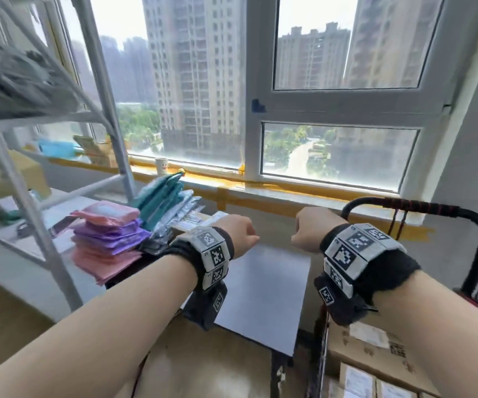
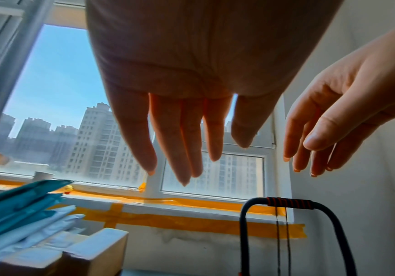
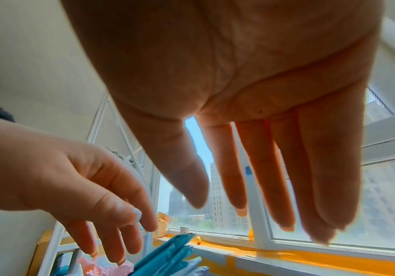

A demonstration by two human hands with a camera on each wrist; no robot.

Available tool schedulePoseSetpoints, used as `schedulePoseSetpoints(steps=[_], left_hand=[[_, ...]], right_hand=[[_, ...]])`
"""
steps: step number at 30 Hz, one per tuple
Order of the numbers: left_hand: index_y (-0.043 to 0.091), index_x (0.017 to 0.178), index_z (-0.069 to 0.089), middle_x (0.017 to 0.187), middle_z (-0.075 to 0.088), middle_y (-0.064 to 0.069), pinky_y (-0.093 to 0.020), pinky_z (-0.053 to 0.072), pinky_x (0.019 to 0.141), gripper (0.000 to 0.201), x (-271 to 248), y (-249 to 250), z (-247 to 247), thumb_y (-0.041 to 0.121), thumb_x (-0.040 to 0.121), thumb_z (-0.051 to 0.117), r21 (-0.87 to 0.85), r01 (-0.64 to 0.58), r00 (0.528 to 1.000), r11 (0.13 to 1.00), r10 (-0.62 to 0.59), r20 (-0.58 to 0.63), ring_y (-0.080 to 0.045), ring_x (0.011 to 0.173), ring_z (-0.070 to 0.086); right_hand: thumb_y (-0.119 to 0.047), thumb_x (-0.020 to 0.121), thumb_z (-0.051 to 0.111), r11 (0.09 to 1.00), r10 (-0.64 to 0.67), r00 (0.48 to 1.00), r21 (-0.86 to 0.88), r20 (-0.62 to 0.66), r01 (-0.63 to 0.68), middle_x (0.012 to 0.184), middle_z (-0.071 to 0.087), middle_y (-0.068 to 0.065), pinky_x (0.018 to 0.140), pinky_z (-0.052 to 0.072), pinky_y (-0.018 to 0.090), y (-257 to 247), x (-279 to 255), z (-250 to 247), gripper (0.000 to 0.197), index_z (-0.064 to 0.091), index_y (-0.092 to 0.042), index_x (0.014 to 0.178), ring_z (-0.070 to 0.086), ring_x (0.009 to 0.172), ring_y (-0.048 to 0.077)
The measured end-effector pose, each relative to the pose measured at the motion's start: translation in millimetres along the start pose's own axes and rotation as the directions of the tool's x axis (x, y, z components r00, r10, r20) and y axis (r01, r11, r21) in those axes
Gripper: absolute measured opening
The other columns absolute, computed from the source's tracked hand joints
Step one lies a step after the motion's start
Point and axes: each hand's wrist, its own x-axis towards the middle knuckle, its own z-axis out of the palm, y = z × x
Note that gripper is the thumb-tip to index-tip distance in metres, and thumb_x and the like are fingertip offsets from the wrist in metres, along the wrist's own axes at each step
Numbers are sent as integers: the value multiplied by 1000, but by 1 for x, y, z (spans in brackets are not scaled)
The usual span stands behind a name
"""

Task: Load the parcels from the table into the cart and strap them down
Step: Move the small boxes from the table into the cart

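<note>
Parcels [image 1: 108, 239] sit stacked on the table's [image 1: 263, 294] left end in my head view: pink and purple packets, teal and white mailers [image 1: 163, 202] leaning behind. My left hand [image 1: 239, 235] and right hand [image 1: 308, 229] hover over the table's bare grey part, holding nothing. The cart's handle [image 1: 421, 208], wound with strap [image 1: 398, 222], stands at right, cardboard boxes [image 1: 375, 357] already in it.

From the left wrist, my left hand's fingers [image 2: 177, 145] hang straight and spread, empty; a brown box [image 2: 92, 254] lies below beside the mailers.

From the right wrist, the right hand's fingers [image 3: 262, 177] are likewise extended and empty.

I judge the next grab should take the soft stack from both sides, supported underneath so slippery packets don't slide apart.
</note>
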Motion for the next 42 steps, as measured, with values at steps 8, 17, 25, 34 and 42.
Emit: schedulePoseSetpoints(steps=[8,17,25,34,42], left_hand=[[14,113,68,117,65,-6,-28,46,92,32,-14,-145,-30,32,93,50,26,40,999,999,-41,32,-21,109,59],[12,113,67,118,64,-6,-28,45,95,31,10,-224,-35,31,94,52,-75,63,998,995,-62,18,-20,111,58],[12,110,68,113,67,-6,-29,48,94,34,78,-271,-23,35,91,50,-75,132,990,988,-127,62,-21,107,60],[12,116,64,118,65,-8,-28,46,95,34,219,-311,-4,32,92,51,-37,172,977,984,-166,135,-23,111,58],[13,127,55,129,58,-8,-31,43,99,40,313,-341,49,31,92,50,-16,260,936,966,-248,251,-23,119,54]], right_hand=[[-20,86,54,998,-58,998,40,31,57,82,58,5,64,42,24,-141,39,37,11,54,-12,78,55,78,22],[-23,83,55,999,-30,998,41,46,28,81,58,2,63,44,25,-205,93,46,15,52,-15,71,57,77,21],[-22,84,55,999,-17,997,45,72,13,61,44,-1,50,34,23,-231,175,62,31,40,-15,57,48,63,19],[-21,86,56,994,-6,991,108,135,-9,80,56,3,61,42,25,-221,330,81,13,53,-11,80,54,76,21],[-29,88,54,975,135,949,131,286,-178,126,48,13,82,47,32,-184,425,134,37,51,-14,122,56,107,30]])
